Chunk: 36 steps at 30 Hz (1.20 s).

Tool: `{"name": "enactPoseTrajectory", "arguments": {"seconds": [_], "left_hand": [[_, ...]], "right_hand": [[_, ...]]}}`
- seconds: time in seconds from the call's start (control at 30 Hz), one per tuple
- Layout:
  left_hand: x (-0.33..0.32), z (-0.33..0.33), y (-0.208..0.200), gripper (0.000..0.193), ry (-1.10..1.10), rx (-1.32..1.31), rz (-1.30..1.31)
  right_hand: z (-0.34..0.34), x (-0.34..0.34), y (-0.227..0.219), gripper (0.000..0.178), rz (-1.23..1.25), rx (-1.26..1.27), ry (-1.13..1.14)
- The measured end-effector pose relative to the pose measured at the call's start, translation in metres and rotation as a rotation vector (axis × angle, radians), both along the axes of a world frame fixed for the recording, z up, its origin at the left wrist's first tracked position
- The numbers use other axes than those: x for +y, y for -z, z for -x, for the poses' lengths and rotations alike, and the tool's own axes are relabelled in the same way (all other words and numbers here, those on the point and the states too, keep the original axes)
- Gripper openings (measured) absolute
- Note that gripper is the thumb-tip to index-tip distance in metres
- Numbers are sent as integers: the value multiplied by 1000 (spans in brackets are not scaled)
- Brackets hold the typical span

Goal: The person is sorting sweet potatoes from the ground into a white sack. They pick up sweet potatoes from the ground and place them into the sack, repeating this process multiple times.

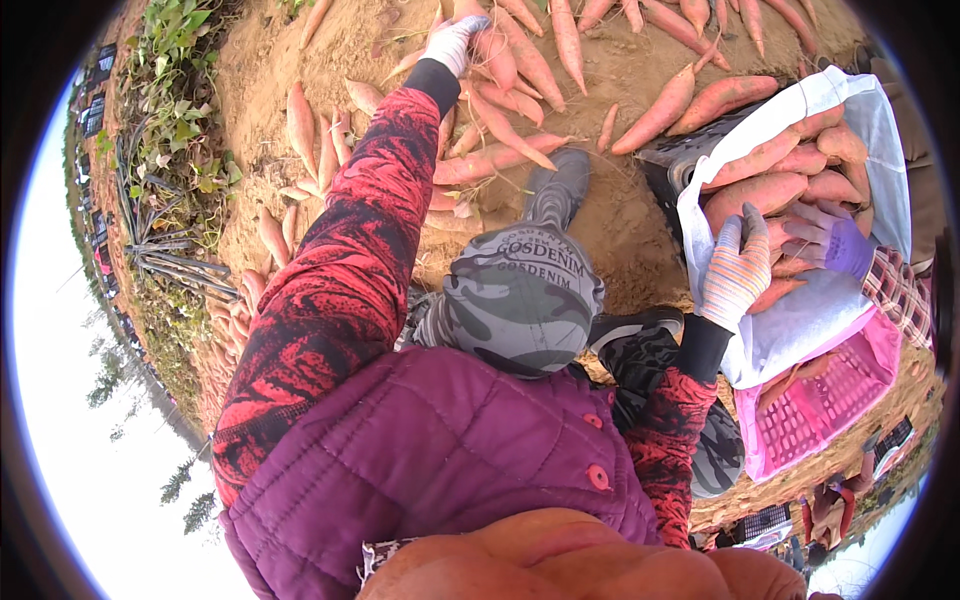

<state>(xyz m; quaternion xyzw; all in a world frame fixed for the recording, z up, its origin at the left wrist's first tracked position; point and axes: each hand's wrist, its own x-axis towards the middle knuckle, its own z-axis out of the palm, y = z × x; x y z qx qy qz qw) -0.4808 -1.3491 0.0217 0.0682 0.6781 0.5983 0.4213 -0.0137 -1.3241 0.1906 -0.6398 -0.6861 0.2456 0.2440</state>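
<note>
At the top, my left hand (455, 45) in a whitish glove is closed on a pinkish-red sweet potato (494, 55), above a spread of others on the soil. On the right, my right hand (737, 270) in a striped knit glove rests with outstretched fingers against sweet potatoes (757, 196) in a container lined with a white plastic sheet (815, 318). Its palm side is hidden. Beside it lies another person's hand (845, 243) in a purple glove, reaching in from the right; its fingertips touch the sweet potatoes.
My boot (562, 185) and grey camouflage knee (520, 295) stand between my hands. A pink crate (815, 400) adjoins the white liner. More sweet potatoes (565, 45) lie across the soil at the top and far left. Green vines (175, 75) edge the upper left.
</note>
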Motion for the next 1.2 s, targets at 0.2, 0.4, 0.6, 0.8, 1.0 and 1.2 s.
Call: {"name": "enactPoseTrajectory", "arguments": {"seconds": [0.2, 0.4, 0.6, 0.8, 1.0, 1.2], "left_hand": [[-45, -51, -96, 61, 396, -411, -530], [-49, -126, -177, 66, 818, -33, -278], [-79, -144, -183, 51, 1017, -78, -208], [-99, -171, -175, 43, 969, 377, 84], [-117, -175, -161, 28, 426, 392, -104], [-145, -80, -161, 23, 96, 335, 26]], "right_hand": [[45, -10, -26, 27, -95, 428, -81], [157, 8, -40, 40, 596, 1027, -251], [177, 36, -20, 36, 659, 1299, 112], [177, 27, -8, 33, 549, 1226, 348], [180, 29, -4, 36, 480, 1074, 470], [173, 73, -3, 49, -28, 957, 70]]}}
